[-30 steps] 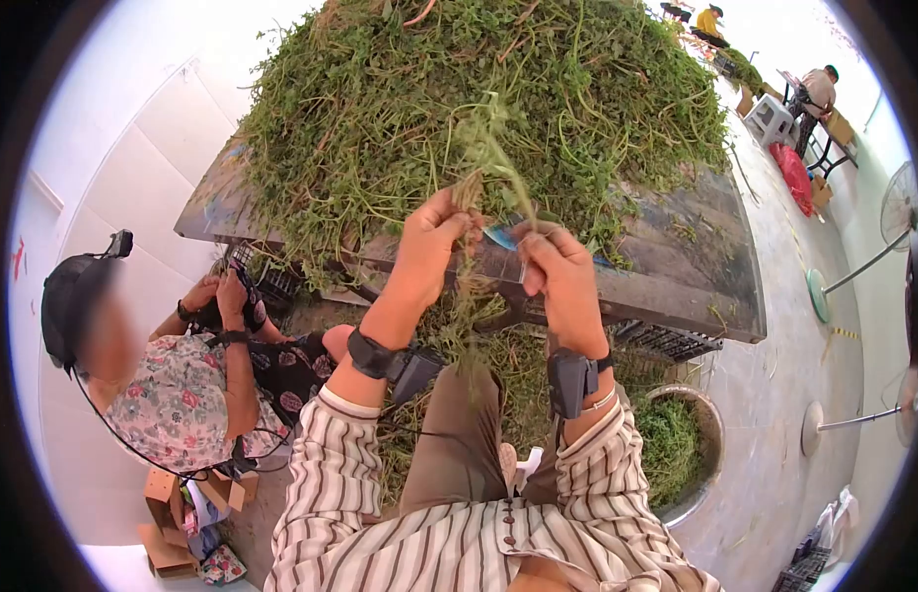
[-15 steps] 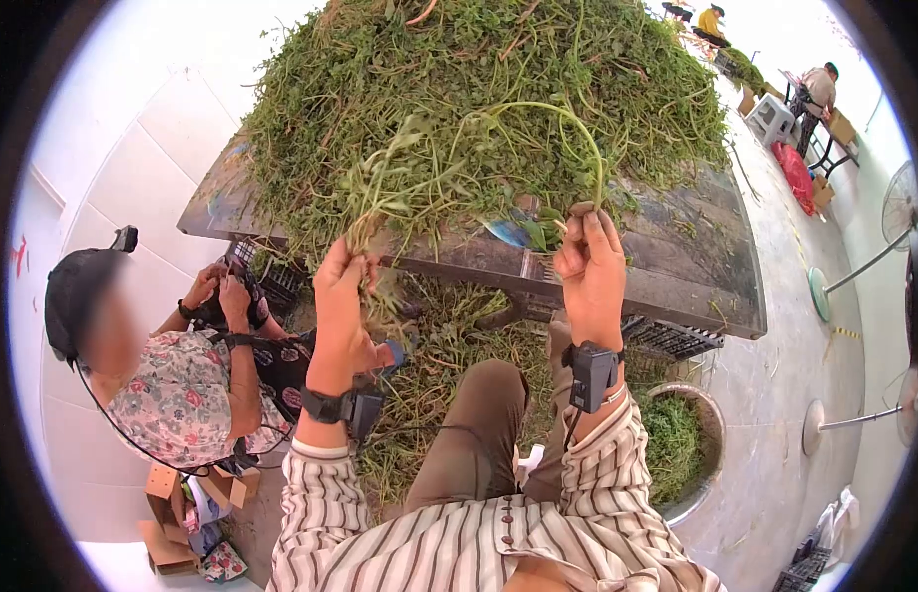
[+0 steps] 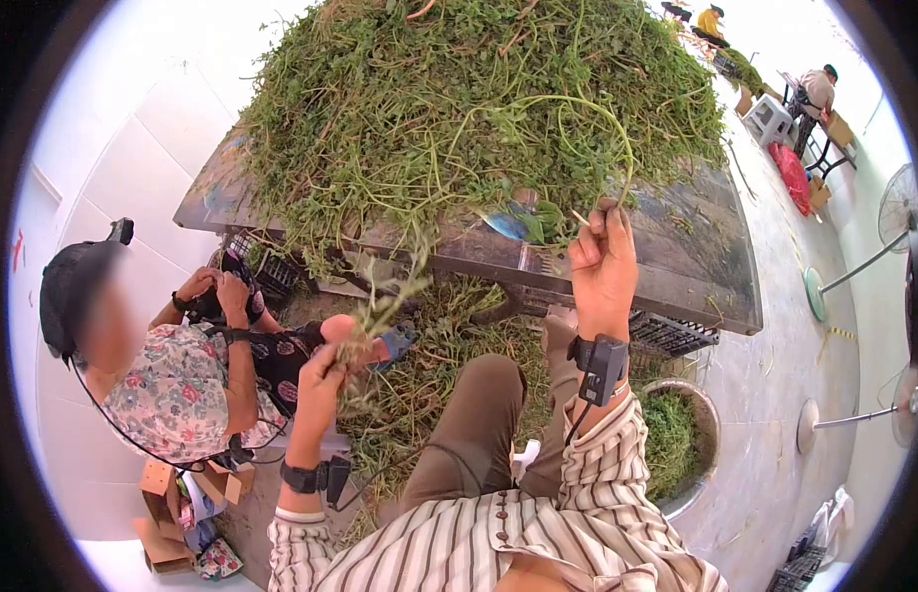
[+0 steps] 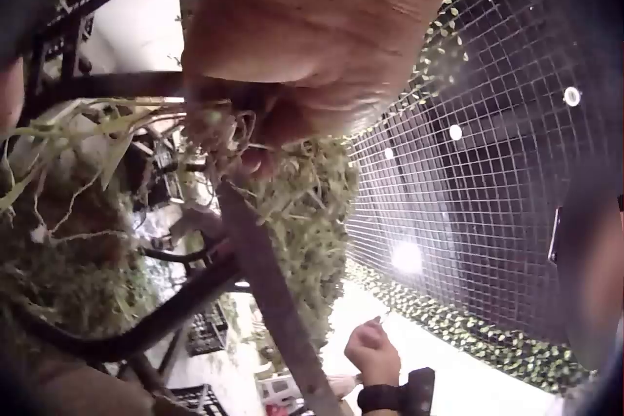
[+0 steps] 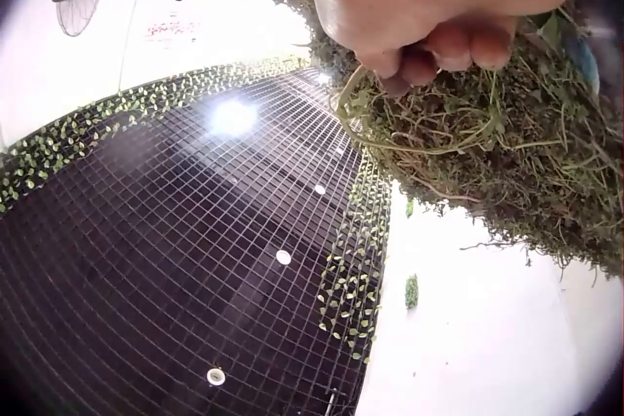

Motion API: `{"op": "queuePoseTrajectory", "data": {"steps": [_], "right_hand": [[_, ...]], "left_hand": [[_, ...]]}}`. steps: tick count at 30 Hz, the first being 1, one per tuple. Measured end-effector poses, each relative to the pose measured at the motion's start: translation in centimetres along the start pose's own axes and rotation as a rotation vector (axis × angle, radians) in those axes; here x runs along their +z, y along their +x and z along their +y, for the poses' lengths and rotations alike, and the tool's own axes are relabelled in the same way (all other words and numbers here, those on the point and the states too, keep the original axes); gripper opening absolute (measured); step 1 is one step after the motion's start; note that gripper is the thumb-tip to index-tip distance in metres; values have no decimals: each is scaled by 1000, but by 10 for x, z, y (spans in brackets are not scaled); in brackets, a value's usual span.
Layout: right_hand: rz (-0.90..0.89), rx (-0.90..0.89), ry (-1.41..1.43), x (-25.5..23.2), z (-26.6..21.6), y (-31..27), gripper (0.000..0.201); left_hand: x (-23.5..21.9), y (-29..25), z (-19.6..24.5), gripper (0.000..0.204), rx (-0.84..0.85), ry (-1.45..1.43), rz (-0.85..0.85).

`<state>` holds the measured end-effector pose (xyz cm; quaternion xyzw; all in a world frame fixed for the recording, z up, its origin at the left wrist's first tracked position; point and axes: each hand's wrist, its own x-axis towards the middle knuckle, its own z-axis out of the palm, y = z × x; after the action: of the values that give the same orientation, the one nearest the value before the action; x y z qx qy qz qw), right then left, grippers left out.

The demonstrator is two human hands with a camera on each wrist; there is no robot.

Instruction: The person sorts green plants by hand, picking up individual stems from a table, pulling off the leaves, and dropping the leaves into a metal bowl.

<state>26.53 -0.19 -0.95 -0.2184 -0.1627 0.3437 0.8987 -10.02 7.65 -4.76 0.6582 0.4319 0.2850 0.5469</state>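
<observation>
A tall heap of tangled leafy green stems (image 3: pixel 459 109) covers most of the dark wooden table (image 3: pixel 700 271). My left hand (image 3: pixel 326 385), low and to the left off the table's front edge, grips a bunch of limp stems (image 3: pixel 365 326). Thin pale roots and leaves stick out beside its fingers in the left wrist view. Over the table's right front part, my right hand (image 3: pixel 605 261) pinches the end of a long green stem (image 3: pixel 624 138), which arches up and leftward across the heap. The right wrist view shows that hand's fingers (image 5: pixel 419 67) curled. A blue flat piece (image 3: pixel 505 226) lies near the table edge.
A person in a floral shirt (image 3: pixel 173 395) sits close on the left, with cardboard boxes (image 3: pixel 163 493) behind. Loose stems (image 3: pixel 409 424) litter the floor below. A round tub of greens (image 3: pixel 713 434) stands at right, near a black crate (image 3: pixel 676 335) and a standing fan (image 3: pixel 898 212).
My hands have moved apart from near each other: the left went down and left with its bunch, the right moved rightward, drawing the long stem into a wide arch.
</observation>
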Motion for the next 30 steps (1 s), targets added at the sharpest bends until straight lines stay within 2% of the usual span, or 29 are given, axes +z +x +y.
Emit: {"op": "queuePoseTrajectory", "data": {"steps": [1, 3, 5, 9, 11, 15, 17, 20, 23, 25, 27, 28, 30], "right_hand": [[-2, 10, 5, 0, 1, 0, 15], [-6, 20, 10, 0, 2, 0, 15], [-1, 30, -8, 2, 4, 0, 16], [4, 50, -37, 1, 7, -3, 17], [-3, 46, -28, 1, 7, -1, 17], [3, 31, -60, 3, 8, -4, 18], [-2, 66, -74, 4, 7, -3, 18], [-42, 75, -75, 5, 8, -1, 18], [-51, 81, -58, 5, 8, -2, 17], [20, 91, -81, 6, 9, -4, 17], [26, 32, -94, 6, 9, -5, 18], [25, 59, -95, 7, 9, -7, 18], [17, 65, -95, 11, 7, -7, 19]], "left_hand": [[-4, -6, -5, 26, -68, 160, -43], [-5, -17, -12, 26, -98, 193, -26], [-5, -24, -25, 27, -153, 26, -25], [-1, -28, -32, 31, -135, -77, -10], [0, -26, -29, 33, -162, -69, -38], [10, -26, -23, 34, -238, -93, 28], [8, -23, -22, 30, -115, -29, -49], [10, -22, -29, 25, -140, -118, -40], [7, -25, -29, 27, -207, -77, -39], [-2, -29, -39, 28, -83, 323, -77], [-21, -35, -76, 29, 134, 807, -128], [-20, -35, -78, 29, 178, 807, -134], [-17, -31, -79, 28, 214, 768, -22]]}}
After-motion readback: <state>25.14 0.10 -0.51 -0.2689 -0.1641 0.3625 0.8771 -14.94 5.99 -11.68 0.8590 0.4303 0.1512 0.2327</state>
